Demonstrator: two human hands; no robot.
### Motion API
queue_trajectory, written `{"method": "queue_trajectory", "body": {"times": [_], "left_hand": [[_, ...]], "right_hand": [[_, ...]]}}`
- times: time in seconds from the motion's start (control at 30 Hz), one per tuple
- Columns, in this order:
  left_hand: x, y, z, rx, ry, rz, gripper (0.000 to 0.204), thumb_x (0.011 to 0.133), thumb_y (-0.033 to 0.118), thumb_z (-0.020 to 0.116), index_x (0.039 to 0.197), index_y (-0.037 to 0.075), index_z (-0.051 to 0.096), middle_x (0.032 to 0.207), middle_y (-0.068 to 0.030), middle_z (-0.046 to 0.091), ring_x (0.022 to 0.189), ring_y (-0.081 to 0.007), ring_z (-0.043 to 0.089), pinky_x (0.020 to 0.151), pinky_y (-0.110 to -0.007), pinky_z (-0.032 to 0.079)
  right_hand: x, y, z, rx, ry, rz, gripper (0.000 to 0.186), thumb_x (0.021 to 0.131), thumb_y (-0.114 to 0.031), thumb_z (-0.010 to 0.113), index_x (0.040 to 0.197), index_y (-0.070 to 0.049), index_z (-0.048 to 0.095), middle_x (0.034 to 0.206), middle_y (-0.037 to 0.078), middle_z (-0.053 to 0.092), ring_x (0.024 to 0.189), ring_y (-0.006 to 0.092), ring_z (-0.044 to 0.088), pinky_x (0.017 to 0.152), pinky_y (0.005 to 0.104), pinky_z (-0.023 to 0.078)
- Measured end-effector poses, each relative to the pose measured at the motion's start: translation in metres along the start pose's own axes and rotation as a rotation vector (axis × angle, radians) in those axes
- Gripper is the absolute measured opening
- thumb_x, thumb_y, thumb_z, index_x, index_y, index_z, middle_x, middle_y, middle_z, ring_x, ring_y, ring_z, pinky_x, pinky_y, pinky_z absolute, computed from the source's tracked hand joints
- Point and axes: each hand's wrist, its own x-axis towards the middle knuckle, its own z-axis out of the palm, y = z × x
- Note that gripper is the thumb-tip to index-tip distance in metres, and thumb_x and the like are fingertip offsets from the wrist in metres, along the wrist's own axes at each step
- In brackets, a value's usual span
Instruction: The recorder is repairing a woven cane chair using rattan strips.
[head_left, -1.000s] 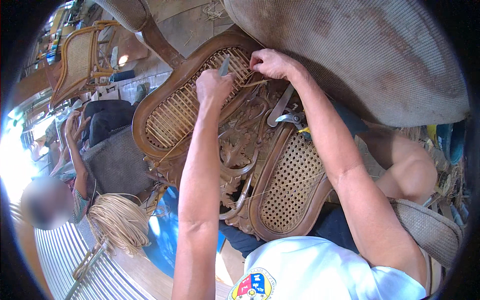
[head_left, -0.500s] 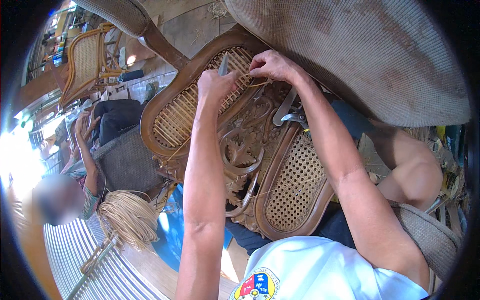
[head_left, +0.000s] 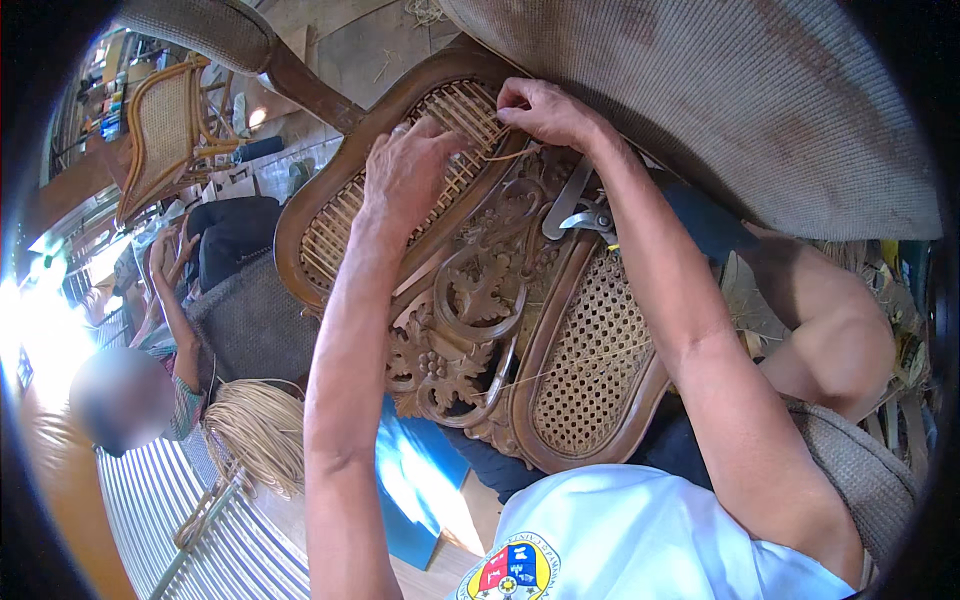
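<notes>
A carved dark wooden chair frame (head_left: 400, 310) lies tilted in front of me, with a long panel of partly woven cane (head_left: 340, 228) in its upper opening. My left hand (head_left: 408, 172) is over this panel, back upward and fingers bent toward the weave; blur and the hand itself hide whether anything is in it. At the panel's far right end my right hand (head_left: 545, 112) is closed in a pinch on a thin cane strand (head_left: 515, 155), which curves out below the fingers. The lower opening holds a finished cane panel (head_left: 592, 365).
Pruning shears (head_left: 588, 218) rest on the frame beside my right forearm. A large upholstered piece (head_left: 720, 110) borders the far right. Left lie a coil of cane (head_left: 258, 430) and a blue sheet (head_left: 415, 490). Another person (head_left: 185, 330) sits at far left, near a rattan chair (head_left: 165, 130).
My left hand has shifted left and turned back-up; the pointed metal blade it held is out of sight. My right hand has risen slightly, still pinching the strand.
</notes>
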Motion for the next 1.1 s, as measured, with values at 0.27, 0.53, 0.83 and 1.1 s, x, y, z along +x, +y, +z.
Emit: {"method": "queue_trajectory", "body": {"times": [0.27, 0.53, 0.83, 1.1], "left_hand": [[0.034, -0.004, -0.018, 0.288, -0.21, 0.009, 0.02, 0.091, 0.016, 0.061, 0.11, 0.011, 0.065, 0.094, -0.0166, 0.07, 0.088, -0.0368, 0.069, 0.074, -0.05, 0.054], [0.046, -0.013, -0.02, 0.318, -0.255, 0.276, 0.031, 0.089, 0.009, 0.059, 0.117, 0.018, 0.067, 0.107, -0.008, 0.071, 0.101, -0.0305, 0.067, 0.083, -0.045, 0.054], [0.046, -0.011, -0.013, 0.385, -0.211, 0.254, 0.027, 0.089, 0.009, 0.058, 0.106, 0.023, 0.073, 0.094, -0.0007, 0.074, 0.1, -0.0193, 0.069, 0.09, -0.04, 0.045], [0.044, -0.013, -0.011, 0.546, -0.303, 0.21, 0.032, 0.09, 0.013, 0.058, 0.113, 0.029, 0.073, 0.092, -0.0008, 0.073, 0.095, -0.0205, 0.069, 0.091, -0.044, 0.043]], "right_hand": [[0.0, -0.01, 0.012, -0.246, 0.114, 0.027, 0.023, 0.092, -0.023, 0.061, 0.102, -0.002, 0.06, 0.087, 0.016, 0.068, 0.083, 0.0249, 0.067, 0.077, 0.0394, 0.051], [0.003, 0.005, 0.001, -0.048, 0.059, 0.083, 0.025, 0.09, -0.025, 0.064, 0.102, -0.003, 0.066, 0.092, 0.016, 0.071, 0.085, 0.0269, 0.069, 0.077, 0.0409, 0.054], [-0.001, -0.004, 0.009, -0.038, 0.116, -0.078, 0.025, 0.097, -0.026, 0.062, 0.103, -0.002, 0.061, 0.085, 0.009, 0.067, 0.082, 0.0175, 0.064, 0.078, 0.0353, 0.052], [0.002, -0.004, 0.023, 0.117, 0.09, 0.002, 0.024, 0.098, -0.026, 0.061, 0.107, -0.004, 0.062, 0.089, 0.006, 0.069, 0.084, 0.0138, 0.065, 0.076, 0.0321, 0.053]]}}
